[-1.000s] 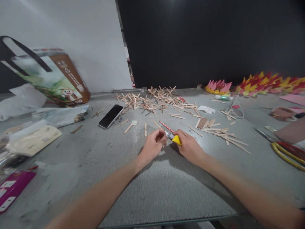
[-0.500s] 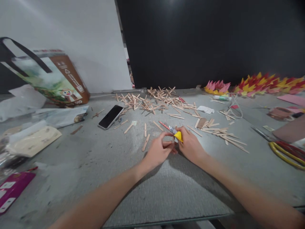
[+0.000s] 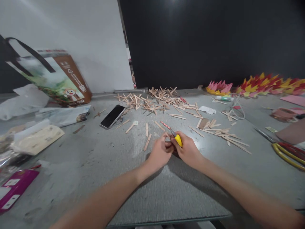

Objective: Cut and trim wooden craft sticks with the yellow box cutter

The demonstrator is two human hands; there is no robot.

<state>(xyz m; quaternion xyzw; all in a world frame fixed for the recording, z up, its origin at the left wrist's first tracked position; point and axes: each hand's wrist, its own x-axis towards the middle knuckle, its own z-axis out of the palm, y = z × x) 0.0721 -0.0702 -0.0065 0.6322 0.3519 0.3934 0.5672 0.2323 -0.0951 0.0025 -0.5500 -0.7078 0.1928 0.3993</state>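
Dim room; glare on grey tabletop (image 3: pixel 133 190); soft shadows; slight blur.

Our left arm (image 3: pixel 111 194) and right arm (image 3: pixel 235 183) reach forward and inward, wrists low. Our left hand (image 3: pixel 161 150) curls, its fingers bent toward the thumb; our right hand (image 3: pixel 190 150) is closed in a grip, fingertips meeting or nearly meeting the left's.

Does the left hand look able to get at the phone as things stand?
Probably yes: only a few flat wooden sticks lie between the left hand and the phone, though its fingers are busy against the right hand.
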